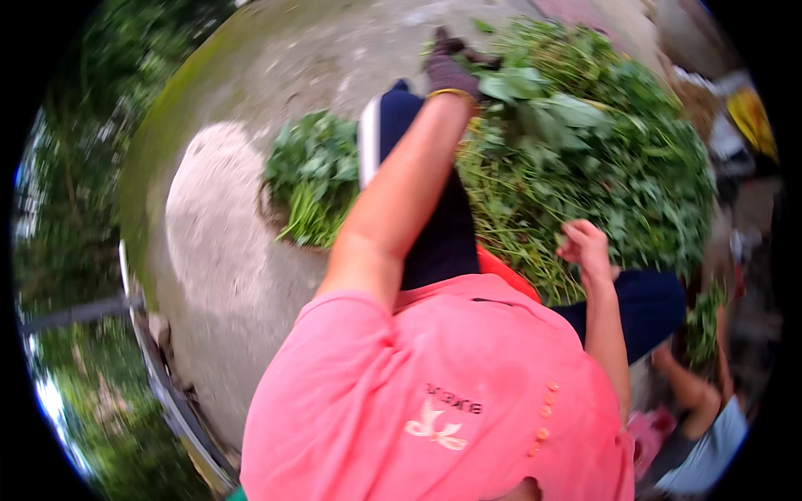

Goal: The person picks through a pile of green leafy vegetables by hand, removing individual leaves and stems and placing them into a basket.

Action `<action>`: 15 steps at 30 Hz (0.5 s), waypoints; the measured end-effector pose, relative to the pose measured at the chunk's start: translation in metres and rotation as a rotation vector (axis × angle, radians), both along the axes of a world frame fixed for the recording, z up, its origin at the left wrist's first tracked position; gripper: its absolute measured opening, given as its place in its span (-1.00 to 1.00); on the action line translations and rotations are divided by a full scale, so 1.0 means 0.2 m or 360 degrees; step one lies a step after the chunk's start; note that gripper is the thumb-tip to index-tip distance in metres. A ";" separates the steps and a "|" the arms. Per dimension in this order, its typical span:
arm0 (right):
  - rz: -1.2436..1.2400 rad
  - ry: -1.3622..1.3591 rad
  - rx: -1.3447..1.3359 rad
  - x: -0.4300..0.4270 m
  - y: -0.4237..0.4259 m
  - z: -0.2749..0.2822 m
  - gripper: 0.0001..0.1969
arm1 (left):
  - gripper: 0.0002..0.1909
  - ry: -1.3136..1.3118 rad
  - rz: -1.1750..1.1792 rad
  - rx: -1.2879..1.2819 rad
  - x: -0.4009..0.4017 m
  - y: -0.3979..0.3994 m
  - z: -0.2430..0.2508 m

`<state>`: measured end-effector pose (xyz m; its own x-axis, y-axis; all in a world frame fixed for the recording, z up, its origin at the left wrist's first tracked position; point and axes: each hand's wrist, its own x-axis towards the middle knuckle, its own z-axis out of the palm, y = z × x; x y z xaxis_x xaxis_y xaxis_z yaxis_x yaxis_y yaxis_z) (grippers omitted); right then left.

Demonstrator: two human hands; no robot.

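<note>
My left hand [452, 70], in a dark glove with a yellow cuff, reaches out to the far edge of a large heap of leafy green stems [601, 156]. Its fingers look spread, with bits of green around them; blur hides whether any stem is held. My right hand [586, 243] is bare, fingers curled, over the near side of the heap. Whether something small is pinched there is unclear. Left of my knee, a neater bunch of greens [316, 178] lies with leaves forward and pale stems towards me, seemingly in a low round container whose brown rim [269, 210] shows.
A red edge [506, 272] shows between my legs. Concrete floor [282, 288] with a pale patch [216, 219] extends left, bordered by a railing [153, 363] and bushes. At lower right, another person [695, 401] sits near a handful of greens [703, 325]. A yellow bag [752, 119] lies far right.
</note>
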<state>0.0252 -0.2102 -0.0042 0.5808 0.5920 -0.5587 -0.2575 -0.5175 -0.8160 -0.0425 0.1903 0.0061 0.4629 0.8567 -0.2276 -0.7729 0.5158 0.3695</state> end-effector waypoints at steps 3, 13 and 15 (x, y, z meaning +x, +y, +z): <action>0.0174 -0.0040 -0.0191 0.00 -0.06 -0.08 -0.83 | -0.74 -0.0156 0.0046 -0.0185 -0.02 -0.04 0.27; 0.0466 -0.0190 -0.0494 0.01 0.02 -0.22 -0.85 | -0.72 0.0069 0.0714 -0.0459 -1.47 0.29 -0.59; 0.0546 -0.0087 -0.0513 0.01 0.01 -0.28 -0.88 | -0.72 0.0271 0.0731 -0.0800 -1.80 0.11 -1.03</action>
